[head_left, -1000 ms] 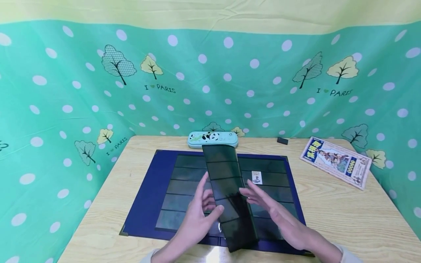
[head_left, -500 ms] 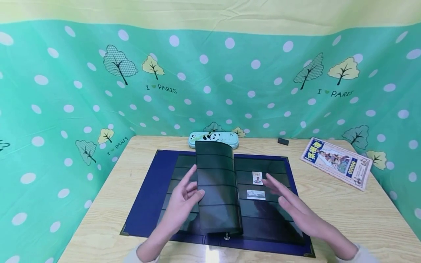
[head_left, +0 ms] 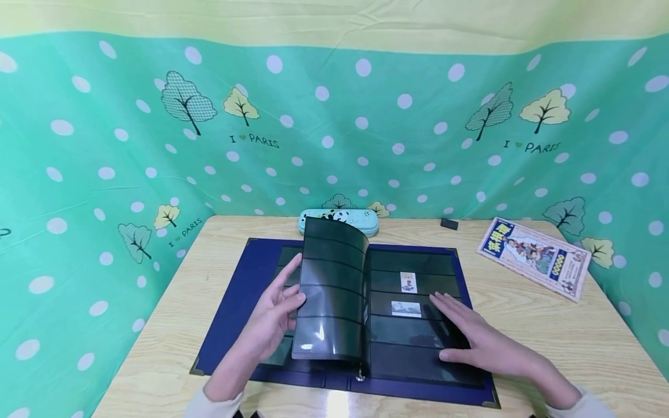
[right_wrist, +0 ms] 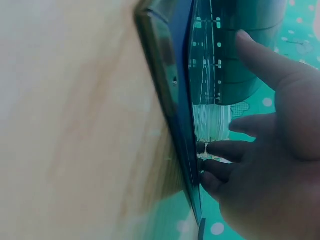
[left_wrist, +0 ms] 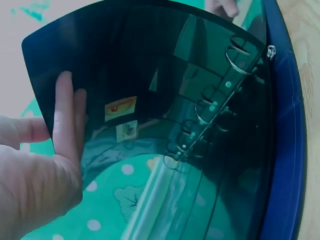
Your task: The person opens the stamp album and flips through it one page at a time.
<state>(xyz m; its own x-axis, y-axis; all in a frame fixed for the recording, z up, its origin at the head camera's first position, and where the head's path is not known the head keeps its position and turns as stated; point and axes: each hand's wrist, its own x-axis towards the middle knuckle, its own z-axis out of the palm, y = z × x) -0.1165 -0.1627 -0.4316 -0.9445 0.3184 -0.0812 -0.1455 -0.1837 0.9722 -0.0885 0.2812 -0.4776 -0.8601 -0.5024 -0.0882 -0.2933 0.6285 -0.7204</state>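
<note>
A dark blue ring-bound stamp album (head_left: 225,319) lies spread out on the table. My left hand (head_left: 266,322) pinches the outer edge of a raised black page (head_left: 331,290), thumb on one face and fingers behind it. The left wrist view shows the page's other face, with an orange stamp (left_wrist: 120,108) and a pale stamp (left_wrist: 127,131), and the metal rings (left_wrist: 236,60). My right hand (head_left: 483,342), fingers extended, rests on or just over the right-hand page (head_left: 402,354). An upright stamp (head_left: 409,283) and a grey stamp (head_left: 406,309) sit in that page's strips.
Behind the album stands a light blue panda pencil case (head_left: 360,219), partly covered by the raised page. A small black object (head_left: 449,224) lies at the back, and a colourful booklet (head_left: 535,257) at the right. A green dotted cloth (head_left: 366,139) hangs around the wooden table (head_left: 167,325).
My left hand has drawn the raised page leftward, uncovering the grey stamp and more of the right-hand page. My right hand has shifted right and lowered toward that page.
</note>
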